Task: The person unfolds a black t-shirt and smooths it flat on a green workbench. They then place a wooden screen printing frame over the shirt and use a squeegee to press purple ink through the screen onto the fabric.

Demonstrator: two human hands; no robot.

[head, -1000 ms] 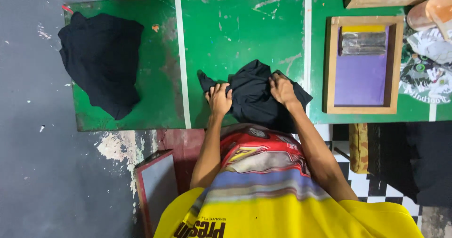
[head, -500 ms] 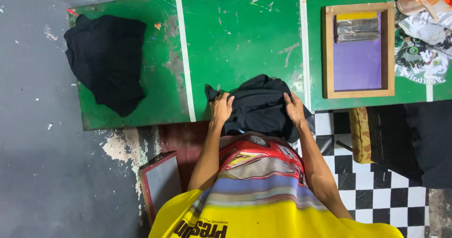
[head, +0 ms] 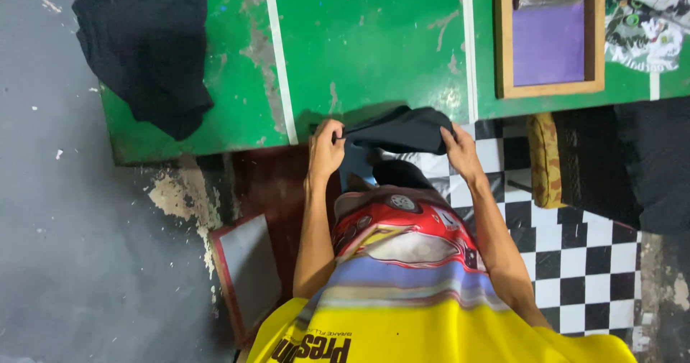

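Both hands, left hand (head: 325, 149) and right hand (head: 460, 152), grasping black garment (head: 402, 129) at green table (head: 374, 39) edge, purple wooden-framed screen (head: 550, 39) beyond

Even, fairly bright overhead light fills the view, and colours look saturated. The glossy green table (head: 374, 39) carries soft pale glare patches, while the held black cloth (head: 399, 129) casts a dim shadow onto it. Focus is mostly sharp, with slight softness toward the frame corners

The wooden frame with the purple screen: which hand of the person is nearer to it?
Right. The right hand grips the black cloth just below-left of the wooden frame; the left hand is farther left.
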